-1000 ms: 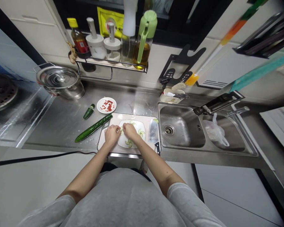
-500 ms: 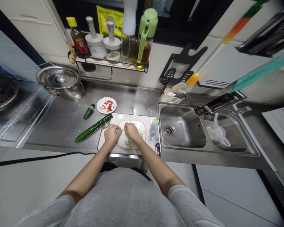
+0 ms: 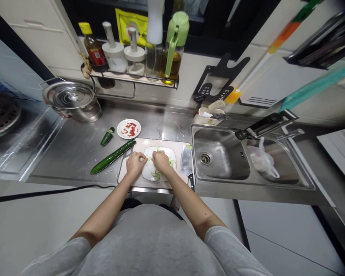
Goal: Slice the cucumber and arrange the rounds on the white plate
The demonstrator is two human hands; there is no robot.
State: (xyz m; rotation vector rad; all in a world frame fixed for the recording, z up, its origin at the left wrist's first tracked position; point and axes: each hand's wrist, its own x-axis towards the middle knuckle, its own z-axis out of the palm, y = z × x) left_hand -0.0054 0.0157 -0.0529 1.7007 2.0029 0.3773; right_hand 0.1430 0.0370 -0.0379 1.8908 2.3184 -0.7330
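A white square plate (image 3: 148,174) lies on the cutting board (image 3: 123,173), with thin cucumber slices (image 3: 155,176) laid on it in small curved clusters. My left hand (image 3: 135,163) is over the plate's left edge, its fingertips pinched at a pale cucumber slice there. Just to the right, my right hand (image 3: 161,160) is closed with thumb and forefinger together above the plate; whatever is between them is too small to make out. A kitchen knife (image 3: 186,161) rests along the board's right side. The long cucumber (image 3: 112,157) lies left of the board, its end against the corner.
Behind the board stands a small white plate (image 3: 136,132) of red pieces, beside a cucumber stub (image 3: 106,138). A lidded steel pot (image 3: 86,109) is at the back left. To the right is the double sink (image 3: 221,157). A rack of bottles (image 3: 132,76) hangs above.
My right hand has shifted very slightly at the fingertips, a little apart from the slice by my left hand. My left hand stays almost still. The whole view has drifted slightly.
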